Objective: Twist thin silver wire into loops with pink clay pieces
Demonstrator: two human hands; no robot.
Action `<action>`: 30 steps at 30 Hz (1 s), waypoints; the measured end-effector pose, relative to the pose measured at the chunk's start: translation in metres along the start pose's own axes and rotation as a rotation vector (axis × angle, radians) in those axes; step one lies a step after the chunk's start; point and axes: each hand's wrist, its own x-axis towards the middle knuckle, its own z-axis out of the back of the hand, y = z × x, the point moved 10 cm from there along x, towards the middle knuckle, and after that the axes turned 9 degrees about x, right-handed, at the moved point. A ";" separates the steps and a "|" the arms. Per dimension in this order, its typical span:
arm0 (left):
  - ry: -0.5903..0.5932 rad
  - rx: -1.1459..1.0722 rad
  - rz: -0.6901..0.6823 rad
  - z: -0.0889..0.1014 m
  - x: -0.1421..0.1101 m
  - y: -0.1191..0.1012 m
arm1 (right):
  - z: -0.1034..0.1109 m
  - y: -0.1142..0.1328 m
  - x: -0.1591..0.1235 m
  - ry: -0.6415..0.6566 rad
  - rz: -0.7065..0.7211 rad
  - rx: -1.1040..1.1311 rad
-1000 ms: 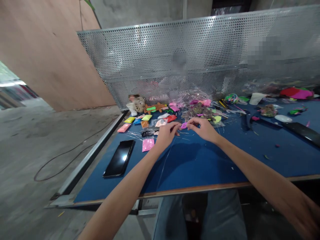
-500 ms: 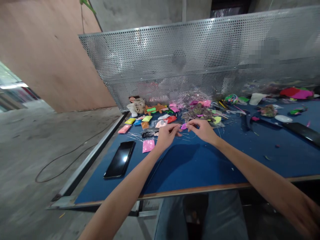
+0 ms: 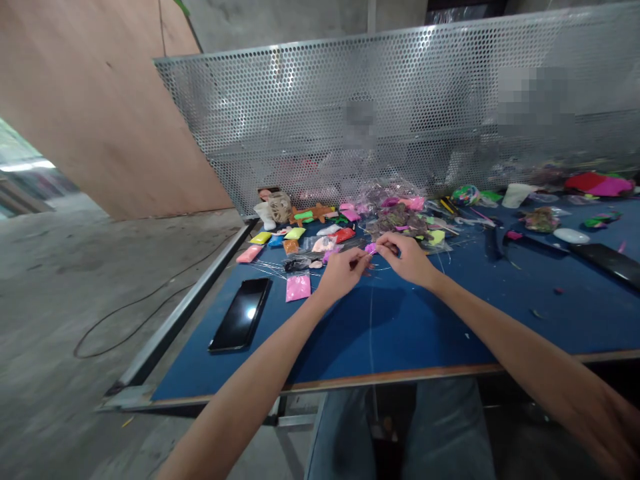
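Note:
Both my hands meet over the blue table (image 3: pixel 400 327), fingertips pinched together. My right hand (image 3: pixel 407 259) pinches a small pink piece (image 3: pixel 371 248) between thumb and fingers. My left hand (image 3: pixel 343 270) is closed in a pinch just left of that piece, on a thin wire (image 3: pixel 371 313) that runs down toward the table's front edge. Small coloured packets (image 3: pixel 298 288) and thin wires lie just left of my left hand. A heap of clear bags with pink and dark bits (image 3: pixel 397 217) sits right behind my hands.
A black phone (image 3: pixel 240 315) lies near the table's left edge. A perforated metal screen (image 3: pixel 400 113) stands along the back. A white cup (image 3: pixel 515 195), a dark long object (image 3: pixel 605 261) and coloured scraps lie at the right. A small figure (image 3: pixel 277 208) stands at the back left.
My hands stay together at the same spot; the left hand has slid slightly lower and the thin wire now hangs straight down toward the front edge. The view shifted a little.

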 end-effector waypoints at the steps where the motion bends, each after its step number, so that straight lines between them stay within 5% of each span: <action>1: 0.008 0.070 -0.017 0.000 0.000 -0.003 | 0.000 -0.001 0.000 0.006 -0.009 -0.011; 10: -0.047 0.571 -0.136 0.009 -0.002 -0.015 | -0.004 -0.035 0.001 0.062 -0.191 0.197; 15: -0.227 0.641 -0.425 0.024 -0.013 -0.047 | -0.003 -0.036 0.000 0.090 -0.209 0.231; 18: -0.185 0.627 -0.536 0.020 -0.015 -0.055 | -0.003 -0.036 -0.001 0.105 -0.229 0.253; 30: -0.147 0.570 -0.284 0.013 0.002 -0.022 | -0.004 -0.024 0.000 0.110 -0.186 0.299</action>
